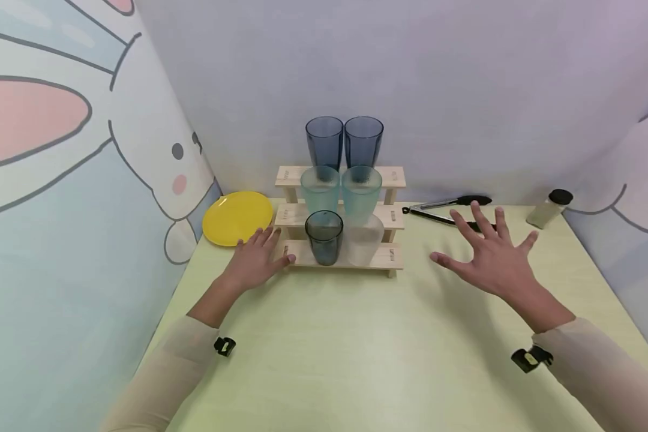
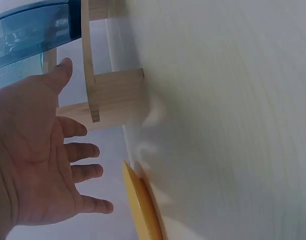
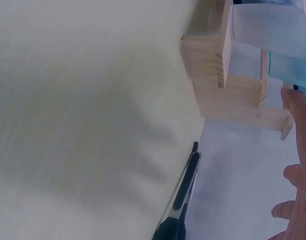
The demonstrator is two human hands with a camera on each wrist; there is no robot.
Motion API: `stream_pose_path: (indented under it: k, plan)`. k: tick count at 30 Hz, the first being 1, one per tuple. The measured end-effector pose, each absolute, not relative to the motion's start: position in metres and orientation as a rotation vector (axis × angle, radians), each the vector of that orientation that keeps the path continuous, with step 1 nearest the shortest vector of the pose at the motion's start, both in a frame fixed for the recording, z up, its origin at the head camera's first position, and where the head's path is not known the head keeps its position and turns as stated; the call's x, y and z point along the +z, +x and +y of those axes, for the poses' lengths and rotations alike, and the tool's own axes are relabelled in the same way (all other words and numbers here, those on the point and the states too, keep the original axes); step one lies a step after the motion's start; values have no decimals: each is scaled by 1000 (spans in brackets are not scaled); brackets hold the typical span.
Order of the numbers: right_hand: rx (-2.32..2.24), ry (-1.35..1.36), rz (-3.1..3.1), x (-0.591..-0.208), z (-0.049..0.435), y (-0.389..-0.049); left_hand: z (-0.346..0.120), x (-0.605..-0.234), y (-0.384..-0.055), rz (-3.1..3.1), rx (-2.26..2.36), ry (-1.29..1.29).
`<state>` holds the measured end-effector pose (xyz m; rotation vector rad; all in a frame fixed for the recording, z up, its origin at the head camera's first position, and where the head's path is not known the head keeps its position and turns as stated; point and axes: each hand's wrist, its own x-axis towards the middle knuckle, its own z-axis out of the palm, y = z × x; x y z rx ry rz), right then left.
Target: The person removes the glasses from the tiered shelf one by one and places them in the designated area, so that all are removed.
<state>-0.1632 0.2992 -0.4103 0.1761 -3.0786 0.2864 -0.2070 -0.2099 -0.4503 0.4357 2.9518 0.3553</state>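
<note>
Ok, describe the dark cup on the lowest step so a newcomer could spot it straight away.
Toward the back of the table stands a three-step wooden rack. Its lowest step, nearest the person, carries two cups side by side. It's the left one: dark and see-through, whereas the cup on its right is pale and frosted.

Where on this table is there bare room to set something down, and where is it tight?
Widest: the table in front of the wooden rack, between the sleeves. Smaller: right of the rack, in front of the tongs. Crowded: the rack's tiers, holding six cups in pairs, and the gap between rack and yellow plate.
</note>
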Motion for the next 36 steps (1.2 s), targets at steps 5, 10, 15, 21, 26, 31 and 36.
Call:
stream_pose_path:
  k: [5,10,15,21,26,31,36]
  plan:
    - [322,226,-3084,-405,276,-170,-208,-457,-209,2929,356,490]
    - [384,303,-3064,-399,248,-176,-207,-459,-210,2893,403,511]
    - [467,423,-3006,-397,222,-182,-207,-458,-211,2857,514,525]
    - [726,533,-2966,-396,194,-186,-208,-461,-213,2789,618,473]
    - [956,571,-2908,-401,174,-189,-209,-464,-214,2780,646,454]
    - [1060,575,-2802,-409,163,-194,-210,-464,-215,2772,680,425]
    - [1119,527,-2730,-414,156,-197,-209,-468,-217,2757,718,416]
